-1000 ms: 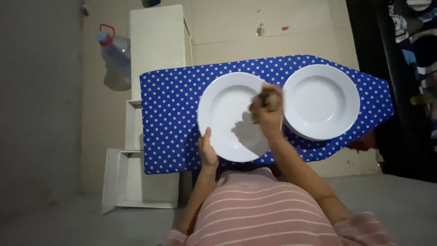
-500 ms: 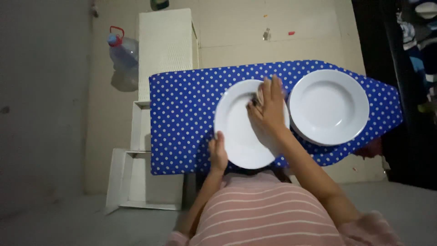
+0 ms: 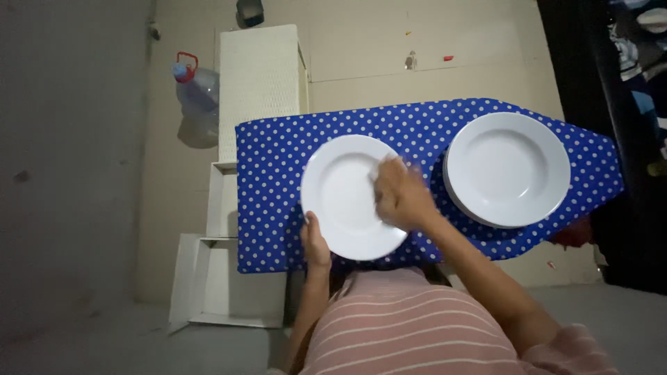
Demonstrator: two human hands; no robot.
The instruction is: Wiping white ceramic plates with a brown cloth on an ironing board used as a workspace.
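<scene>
Hands: left hand (image 3: 315, 243) pinches near plate's (image 3: 344, 198) rim at 7 o'clock; right hand (image 3: 399, 198), curled, now presses its 3 o'clock edge
Change: right hand slid down from the top rim; wiping appears underway
Surface: dotted blue surface (image 3: 278, 187), second plate (image 3: 507, 169) at 3 o'clock

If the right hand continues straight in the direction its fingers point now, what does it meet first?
The right hand lies on the near round white plate, fingers pointing up and left. Its path crosses that plate, then probably the blue white-dotted cover. The blur makes the exact direction uncertain.
</scene>
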